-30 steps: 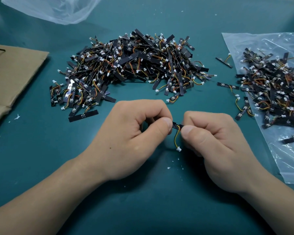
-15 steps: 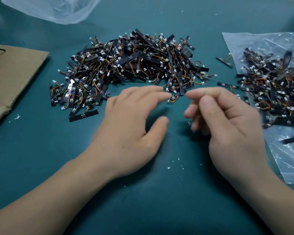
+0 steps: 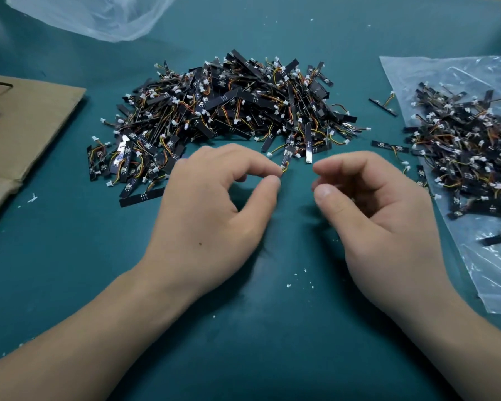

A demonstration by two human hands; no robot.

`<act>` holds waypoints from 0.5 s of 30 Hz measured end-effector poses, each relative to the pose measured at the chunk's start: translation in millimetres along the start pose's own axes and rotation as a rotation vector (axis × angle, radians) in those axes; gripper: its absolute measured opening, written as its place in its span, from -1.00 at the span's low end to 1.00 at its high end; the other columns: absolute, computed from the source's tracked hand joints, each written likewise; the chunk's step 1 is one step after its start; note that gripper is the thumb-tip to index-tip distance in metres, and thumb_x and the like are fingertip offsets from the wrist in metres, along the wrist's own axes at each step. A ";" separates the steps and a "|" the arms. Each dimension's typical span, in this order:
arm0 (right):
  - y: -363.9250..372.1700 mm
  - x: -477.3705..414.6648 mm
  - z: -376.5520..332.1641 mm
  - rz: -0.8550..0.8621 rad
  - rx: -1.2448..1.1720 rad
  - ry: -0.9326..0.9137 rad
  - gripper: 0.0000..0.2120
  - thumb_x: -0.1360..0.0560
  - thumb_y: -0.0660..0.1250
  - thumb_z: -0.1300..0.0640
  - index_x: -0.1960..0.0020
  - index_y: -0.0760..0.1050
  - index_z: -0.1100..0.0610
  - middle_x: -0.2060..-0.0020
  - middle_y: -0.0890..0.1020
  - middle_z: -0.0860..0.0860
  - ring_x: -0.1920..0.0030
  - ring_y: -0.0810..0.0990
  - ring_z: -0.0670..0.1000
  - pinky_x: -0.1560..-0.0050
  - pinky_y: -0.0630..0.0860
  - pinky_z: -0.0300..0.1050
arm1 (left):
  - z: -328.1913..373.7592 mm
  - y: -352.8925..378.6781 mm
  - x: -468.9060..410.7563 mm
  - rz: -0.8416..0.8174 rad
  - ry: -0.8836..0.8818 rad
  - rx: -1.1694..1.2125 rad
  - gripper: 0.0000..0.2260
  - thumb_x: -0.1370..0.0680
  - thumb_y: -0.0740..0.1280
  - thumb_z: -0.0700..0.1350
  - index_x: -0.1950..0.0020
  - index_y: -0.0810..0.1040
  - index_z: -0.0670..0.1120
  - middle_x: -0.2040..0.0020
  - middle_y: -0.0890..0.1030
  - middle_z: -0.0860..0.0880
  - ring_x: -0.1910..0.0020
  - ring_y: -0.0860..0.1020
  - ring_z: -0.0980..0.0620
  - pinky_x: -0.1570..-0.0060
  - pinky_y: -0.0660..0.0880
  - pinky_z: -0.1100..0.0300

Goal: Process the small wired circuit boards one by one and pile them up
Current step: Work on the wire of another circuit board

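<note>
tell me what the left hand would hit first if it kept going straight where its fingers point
Most likely the small wired board at the near edge of the middle pile: the forefinger tip of the left hand sits right beside the board's wires. Whether they touch yet is unclear.

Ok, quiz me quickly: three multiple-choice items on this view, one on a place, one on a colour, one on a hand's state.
1. The cardboard lies: A) left of the central pile of boards; B) right of it; C) on top of it.
2. The table surface is: A) red; B) teal; C) white.
3. The right hand: A) grips a board; B) holds nothing, fingers loosely curled; C) lies flat on the cardboard.

Answers: 1 A, it sits at the picture's left edge, apart from the pile. 2 B, teal shows all around the pile. 3 B, no board shows between its thumb and fingers.
</note>
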State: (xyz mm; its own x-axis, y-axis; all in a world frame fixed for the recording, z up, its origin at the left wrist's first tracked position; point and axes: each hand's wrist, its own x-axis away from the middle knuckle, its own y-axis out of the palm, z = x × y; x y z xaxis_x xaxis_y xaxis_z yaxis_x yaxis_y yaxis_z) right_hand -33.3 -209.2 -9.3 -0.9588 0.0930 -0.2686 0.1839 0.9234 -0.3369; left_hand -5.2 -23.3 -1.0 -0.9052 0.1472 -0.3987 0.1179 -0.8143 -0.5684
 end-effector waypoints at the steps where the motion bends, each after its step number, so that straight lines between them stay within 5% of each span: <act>1: 0.2 -0.8 0.1 0.009 0.011 0.006 -0.76 -0.53 0.39 0.13 -0.14 0.59 -0.12 0.04 0.68 -0.15 0.21 0.59 -0.04 0.19 0.55 -0.22 | 1.5 -1.1 -0.2 0.024 0.002 0.041 -0.90 -0.55 0.38 -0.07 0.08 0.70 0.05 0.09 0.68 0.22 0.03 0.62 0.10 -0.09 0.46 0.17; 5: 1.3 -2.0 0.9 -0.060 0.061 0.038 -0.52 -0.50 0.41 0.08 -0.40 0.50 -0.13 -0.17 0.63 -0.22 0.22 0.58 -0.06 0.20 0.49 -0.34 | 3.8 -3.8 0.4 -0.004 0.010 0.232 -0.89 -0.55 0.39 -0.16 0.14 0.70 -0.04 0.18 0.70 0.06 0.11 0.64 -0.03 0.07 0.50 0.11; 9: 1.1 0.6 0.8 -0.134 0.063 0.027 -0.79 -0.58 0.35 0.01 -0.19 0.61 -0.15 0.08 0.72 -0.11 0.17 0.66 -0.01 0.11 0.59 -0.15 | 4.0 -4.7 0.1 -0.082 -0.008 0.311 -0.88 -0.53 0.39 -0.17 0.15 0.70 -0.04 0.20 0.71 0.02 0.17 0.65 -0.05 0.13 0.52 -0.03; 15: -2.0 -1.3 0.4 -0.126 0.017 0.022 -0.86 -0.60 0.33 0.04 -0.06 0.65 -0.12 0.16 0.73 -0.10 0.24 0.63 -0.01 0.16 0.55 -0.22 | 3.4 -3.4 -0.5 -0.093 -0.035 0.324 -0.87 -0.53 0.39 -0.16 0.16 0.71 -0.01 0.20 0.71 0.03 0.22 0.63 -0.04 0.18 0.50 0.00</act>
State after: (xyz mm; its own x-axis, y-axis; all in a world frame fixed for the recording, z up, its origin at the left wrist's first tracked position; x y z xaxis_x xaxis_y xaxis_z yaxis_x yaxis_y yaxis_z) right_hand -32.3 -211.3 -8.7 -0.9789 -0.0154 -0.2037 0.0651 0.9217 -0.3823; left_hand -6.6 -22.5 3.6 -0.9201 0.2144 -0.3278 -0.0965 -0.9351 -0.3409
